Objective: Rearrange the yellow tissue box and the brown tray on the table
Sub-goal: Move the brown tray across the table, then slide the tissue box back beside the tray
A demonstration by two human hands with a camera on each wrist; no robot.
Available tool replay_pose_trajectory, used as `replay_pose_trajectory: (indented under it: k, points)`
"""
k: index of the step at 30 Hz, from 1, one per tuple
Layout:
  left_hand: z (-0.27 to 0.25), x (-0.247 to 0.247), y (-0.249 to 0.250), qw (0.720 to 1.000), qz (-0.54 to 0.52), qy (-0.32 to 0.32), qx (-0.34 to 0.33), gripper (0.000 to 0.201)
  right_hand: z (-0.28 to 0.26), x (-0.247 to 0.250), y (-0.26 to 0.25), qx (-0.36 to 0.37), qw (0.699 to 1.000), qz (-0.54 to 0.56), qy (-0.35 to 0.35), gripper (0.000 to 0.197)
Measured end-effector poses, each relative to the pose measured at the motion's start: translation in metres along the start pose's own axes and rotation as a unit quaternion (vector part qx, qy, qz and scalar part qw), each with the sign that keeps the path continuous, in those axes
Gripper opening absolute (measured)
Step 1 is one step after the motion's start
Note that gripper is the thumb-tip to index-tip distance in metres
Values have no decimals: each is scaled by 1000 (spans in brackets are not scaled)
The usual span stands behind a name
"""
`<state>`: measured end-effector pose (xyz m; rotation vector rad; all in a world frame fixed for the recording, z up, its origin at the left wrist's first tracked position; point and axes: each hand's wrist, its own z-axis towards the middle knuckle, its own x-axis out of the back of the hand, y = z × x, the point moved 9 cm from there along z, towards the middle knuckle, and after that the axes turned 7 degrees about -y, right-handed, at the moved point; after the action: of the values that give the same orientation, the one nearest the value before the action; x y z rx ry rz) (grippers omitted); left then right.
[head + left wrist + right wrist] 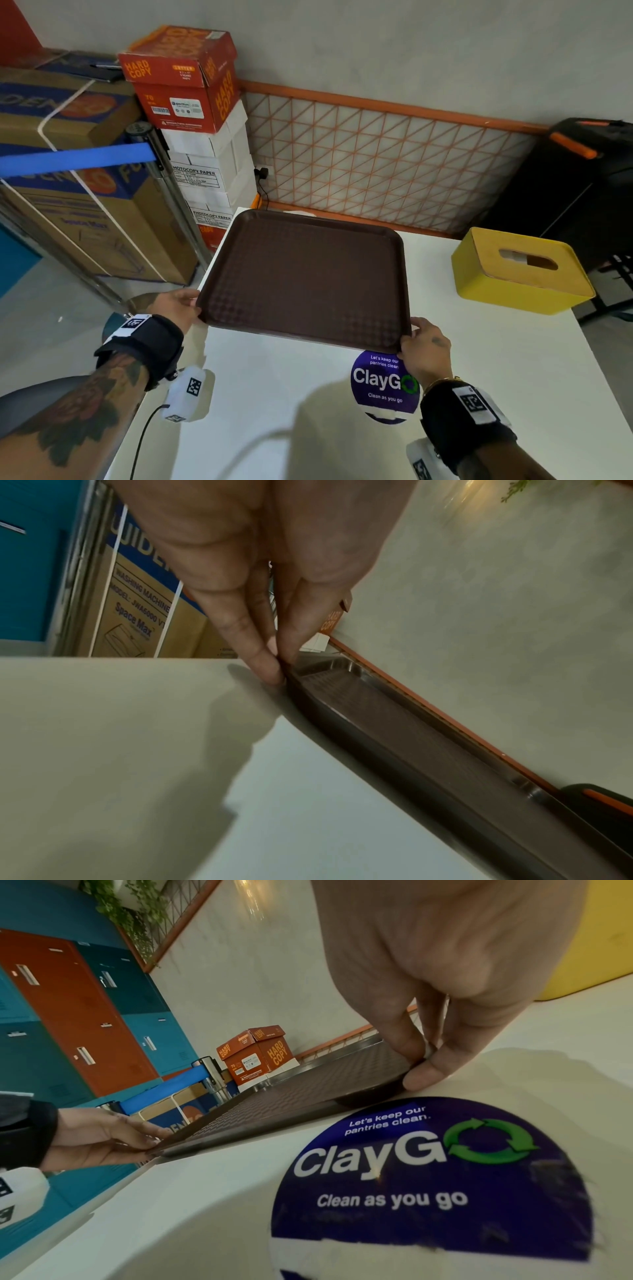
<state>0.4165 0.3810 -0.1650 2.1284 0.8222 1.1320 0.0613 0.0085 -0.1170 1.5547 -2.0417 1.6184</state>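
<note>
**Both hands pinch the near corners of the brown tray on the white tabletop**

The brown tray (305, 274) lies on the left half of the white tabletop (479, 359), its far edge close to the orange-framed lattice panel (376, 154) against the wall and its left edge running along the tabletop's left side. Its textured inside is bare.

The left hand (174, 303) grips the tray's near left corner. In the left wrist view the thumb and fingers (270, 666) are closed together on the rim, pinching it from above and below. The right hand (423, 346) grips the near right corner. The right wrist view shows its thumb (428, 1073) pressed against the outside of the corner with fingers (407, 1039) curled over the rim onto the tray's inner side. Whether the near edge is lifted clear of the tabletop or resting on it cannot be told for sure.

The yellow tissue box (520, 270) stands on the tabletop to the right of the tray, well apart from it, near the right edge. Its oval slot faces up with a bit of white tissue showing inside.

Just in front of the tray's near right corner, a round purple "ClayGo" sticker (380, 387) is stuck to the tabletop, partly under the right wrist. A red "Hard Copy" paper box (181, 75) sits on a stack of white photocopy paper boxes (209, 171) beyond the tabletop's far left corner, beside a belt-barrier post with a blue belt (75, 159).
</note>
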Motion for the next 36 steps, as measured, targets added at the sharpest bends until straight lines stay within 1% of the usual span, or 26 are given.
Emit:
replay_pose_trajectory:
  k: [3,6,8,10,12,14,15,17,19,22,24,26,28,32,36]
  points:
    - [4,1,-3,1000,15,2,-2,36,2,-1,2,-5,1000,-2,-3,34]
    - [-1,1,3,999,31,3,10,29,4,-3,3,-11,1000,2,-15,34]
    - [-13,1,14,999,46,13,5,30,5,-2,3,-14,1000,7,-18,35]
    - [-39,2,40,996,84,40,-18,33,6,6,3,-8,1000,14,-14,38]
    - [-68,2,74,987,129,77,-57,34,9,28,2,14,999,30,12,40]
    - [-90,-8,109,986,93,85,-114,33,10,65,-1,36,996,54,66,36]
    - [-97,-20,125,984,76,68,-146,31,11,86,1,39,993,64,89,31]
    - [-107,-55,152,981,40,4,-192,26,13,130,5,40,988,78,126,21]
    - [-122,-98,178,974,20,-54,-218,22,17,173,15,24,982,92,163,26]
    - [-152,-168,216,962,15,-116,-247,23,29,224,39,-15,975,108,195,29]
    - [-172,-218,235,954,8,-161,-254,22,41,249,56,-34,974,103,198,36]
    - [-193,-264,250,948,17,-192,-254,25,54,267,73,-55,980,83,172,47]
    - [-206,-302,262,946,15,-212,-247,28,58,281,82,-69,984,58,153,55]
    - [-217,-356,284,952,8,-211,-223,34,73,303,94,-78,991,6,112,60]
    - [-221,-386,300,958,15,-197,-206,51,88,308,107,-88,992,33,84,62]
